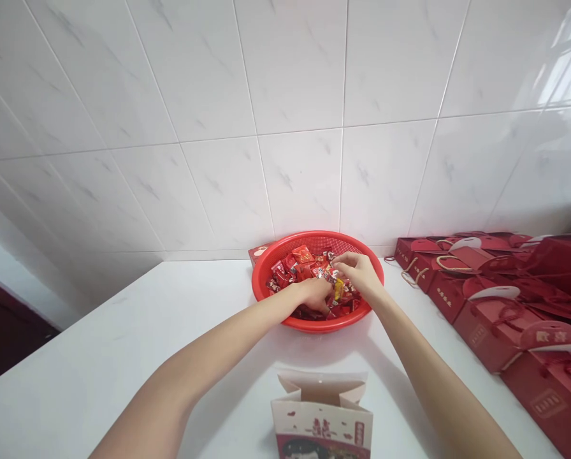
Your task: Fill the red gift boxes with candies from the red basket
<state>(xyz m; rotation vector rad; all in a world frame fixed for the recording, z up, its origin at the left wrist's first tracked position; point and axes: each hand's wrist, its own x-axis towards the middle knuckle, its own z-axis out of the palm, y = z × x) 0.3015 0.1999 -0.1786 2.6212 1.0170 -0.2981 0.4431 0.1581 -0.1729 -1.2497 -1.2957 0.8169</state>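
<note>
A round red plastic basket (318, 327) with a perforated wall holds a heap of wrapped candies (303, 255), mostly red, with a yellow one (338, 289) among them. My left hand (317, 295) is down in the heap at the near side, its fingers curled and their tips partly hidden among the wrappers. Over the right side of the heap, my right hand (360, 270) has its fingers bent together by the candies; what lies between the tips is too small to make out. Nearer to me stands a printed paper gift bag (322, 414), its top open.
Several red gift boxes (489, 319) with cord handles crowd the right side of the white table (209, 319). A small red box (257, 254) shows partly behind the basket. A tiled wall (299, 178) closes off the back.
</note>
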